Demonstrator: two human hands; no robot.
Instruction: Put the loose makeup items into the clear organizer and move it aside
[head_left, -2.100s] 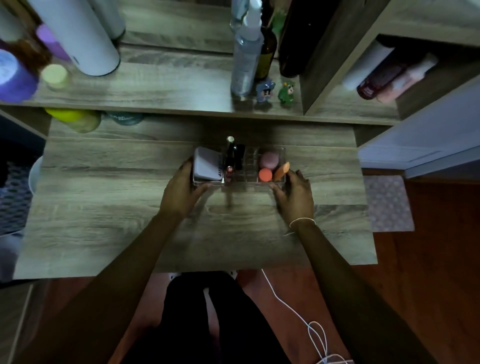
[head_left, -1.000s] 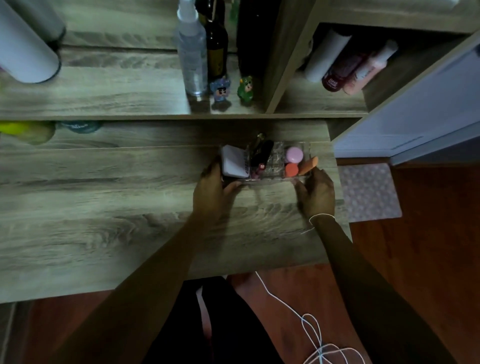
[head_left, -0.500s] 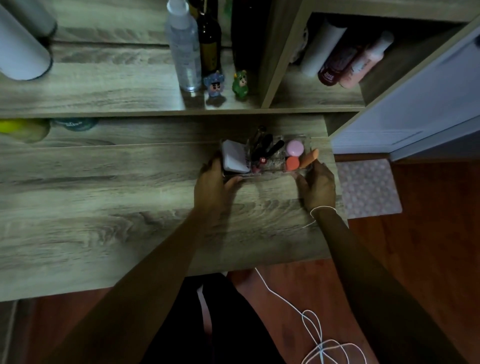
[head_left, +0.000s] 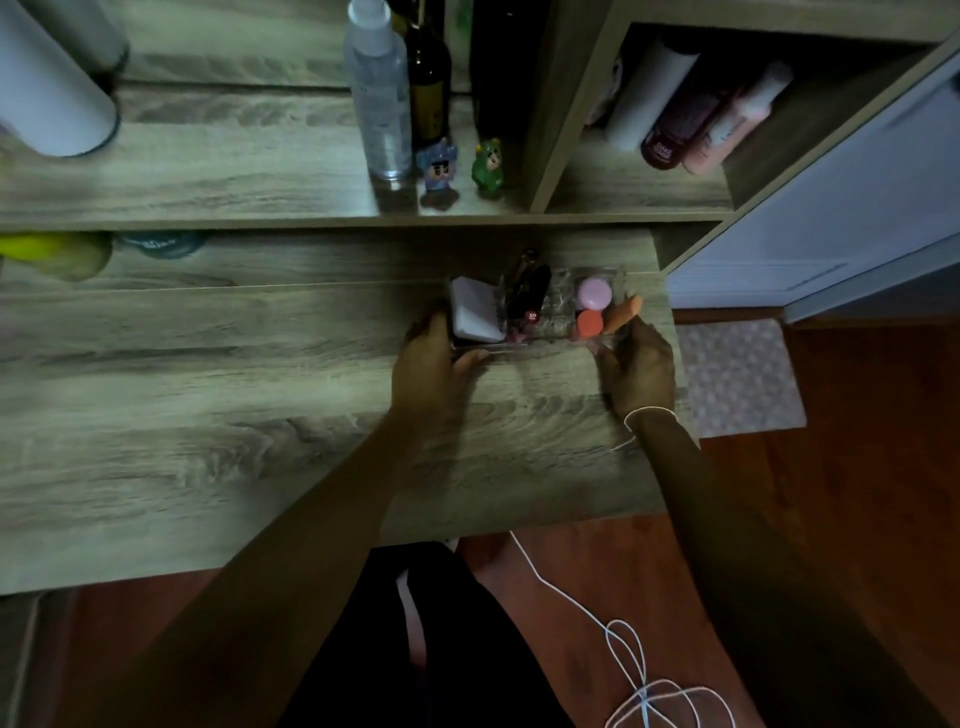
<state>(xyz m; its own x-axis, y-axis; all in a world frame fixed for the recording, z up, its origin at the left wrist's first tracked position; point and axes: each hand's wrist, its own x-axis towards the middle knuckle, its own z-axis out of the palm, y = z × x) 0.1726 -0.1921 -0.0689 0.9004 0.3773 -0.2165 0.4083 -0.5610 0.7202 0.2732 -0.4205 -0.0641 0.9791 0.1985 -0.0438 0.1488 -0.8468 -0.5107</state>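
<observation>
We clasp the clear organizer by its short ends, left hand and right hand curled around them; its long axis runs crosswise, near the desk's right edge.

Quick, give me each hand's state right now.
Left hand: closed on the clear organizer's left end.
Right hand: closed on its right end.

Clear organizer upright at surface's far right end; holds white compact, dark tubes, pink and orange sponges.
</observation>
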